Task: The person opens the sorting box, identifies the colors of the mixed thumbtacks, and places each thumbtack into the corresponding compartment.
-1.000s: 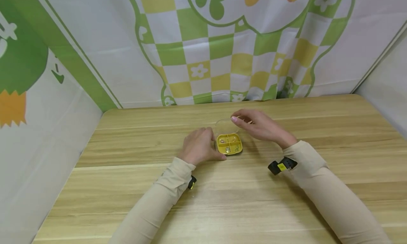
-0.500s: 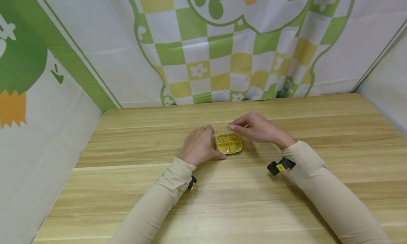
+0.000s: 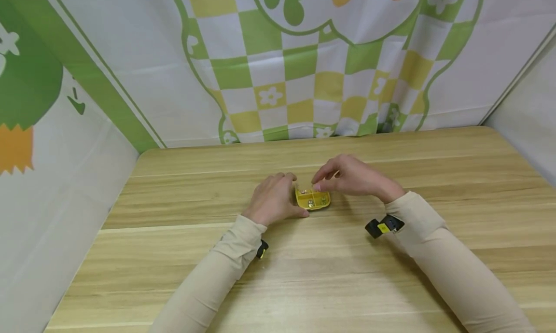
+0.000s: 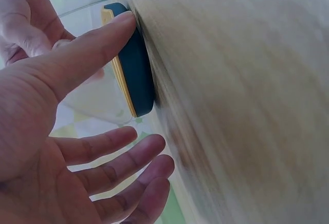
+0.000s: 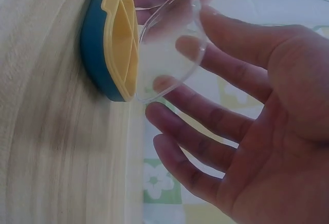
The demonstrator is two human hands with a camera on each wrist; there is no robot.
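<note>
A small pill box (image 3: 319, 208) sits on the table, with a yellow compartmented inside and a dark teal base (image 4: 134, 75). Small shiny round bits (image 3: 310, 203) lie in its compartments; their kind is too small to tell. Its clear lid (image 5: 167, 62) stands partly raised over the far side. My left hand (image 3: 272, 198) spans the box's left side, thumb against the front wall and fingers round the back corner. Between the thumb and index finger of my right hand (image 3: 349, 175) is the lid's edge. That hand partly hides the back right compartment.
The wooden table (image 3: 278, 275) extends around the box on all sides. A patterned green, white and yellow curtain (image 3: 299, 82) hangs along its far edge. Black straps (image 3: 384, 227) circle both wrists.
My right hand has come down and slightly left, tilting the clear lid from upright toward the box. My left hand has stayed at the box's left side.
</note>
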